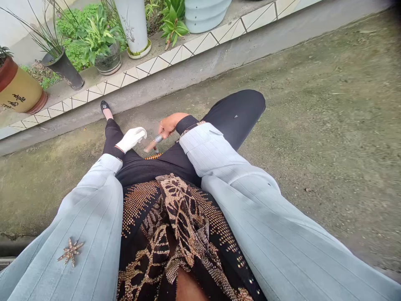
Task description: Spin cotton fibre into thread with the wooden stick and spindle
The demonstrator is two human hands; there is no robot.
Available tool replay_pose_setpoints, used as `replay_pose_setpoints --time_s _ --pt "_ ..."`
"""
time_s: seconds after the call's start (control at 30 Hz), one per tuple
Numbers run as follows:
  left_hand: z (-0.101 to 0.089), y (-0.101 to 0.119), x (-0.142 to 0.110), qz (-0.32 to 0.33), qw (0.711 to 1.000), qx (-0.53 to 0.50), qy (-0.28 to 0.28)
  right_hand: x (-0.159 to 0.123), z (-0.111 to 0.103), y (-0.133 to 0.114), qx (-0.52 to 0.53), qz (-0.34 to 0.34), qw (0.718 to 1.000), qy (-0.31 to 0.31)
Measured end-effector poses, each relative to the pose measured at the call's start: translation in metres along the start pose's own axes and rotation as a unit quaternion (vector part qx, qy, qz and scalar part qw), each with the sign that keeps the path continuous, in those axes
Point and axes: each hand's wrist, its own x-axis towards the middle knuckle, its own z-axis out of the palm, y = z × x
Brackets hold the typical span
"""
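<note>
Two pale blue sleeves, left (pixel 94 205) and right (pixel 250 200), reach forward from the near edge; a star brooch (pixel 70 252) sits on the left one. Between them, a black top (pixel 184 209) with gold pattern. Beyond it, dark trousers (pixel 159 169), knees apart, with a bit of orange-and-black striped stuff (pixel 153 156) showing between the thighs; purpose unclear.

Work zone, over the lap: right hand (pixel 168 124), bare, grip closed round the grey end of a tool (pixel 152 145). The tool's brown end points down toward the body, slanting left. Blur hides its exact kind; a small reddish bit just beside it is not identifiable. Left hand (pixel 130 139), white-gloved, faces the tool, apart from it; fingers bent inward. Cannot tell whether that grip pinches anything.

Judgement on handling: hold the tool firmly but with a loose wrist, strokes short, elbows near the body. Keep the gloved fingers out of the tool's line, and any swing clear of the thighs. Bare fingers look the more exposed; worth watching.

Farther: a black shoe (pixel 104 106) on the concrete ground (pixel 313 146), near the tiled ledge (pixel 200 44). On the ledge, left to right: yellow pot (pixel 21 90), black pot (pixel 65 69), clear pot (pixel 108 60), white pot (pixel 133 25), ribbed pot (pixel 205 14). Greenery (pixel 73 46) behind.
</note>
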Motion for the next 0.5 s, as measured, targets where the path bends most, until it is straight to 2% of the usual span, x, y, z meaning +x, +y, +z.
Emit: replay_pose_setpoints --time_s 0.07,0.13,0.2,0.3,0.4,0.47,0.5 --pt "-0.003 0.001 0.002 -0.011 0.999 -0.01 0.03 -0.001 0.0 0.002 0.057 -0.077 0.993 -0.069" --pt "-0.005 -0.001 0.004 -0.022 0.998 -0.018 0.058 -0.003 -0.002 0.004 0.127 -0.173 0.973 -0.08" --pt "-0.006 -0.004 0.007 -0.042 0.996 -0.029 0.077 -0.005 -0.004 0.005 0.203 -0.247 0.947 -0.026" --pt "-0.003 -0.01 0.007 -0.031 0.996 -0.059 0.059 -0.009 -0.006 0.003 0.329 -0.298 0.889 0.111" --pt "0.002 -0.012 0.003 -0.009 0.997 -0.07 0.011 -0.007 -0.004 -0.002 0.421 -0.297 0.829 0.218" --pt "0.005 -0.012 0.001 -0.021 0.998 -0.058 -0.023 -0.003 -0.004 -0.005 0.441 -0.271 0.811 0.274" --pt "0.006 -0.012 0.0 -0.025 0.998 -0.048 -0.046 -0.002 -0.004 -0.005 0.434 -0.245 0.811 0.306"
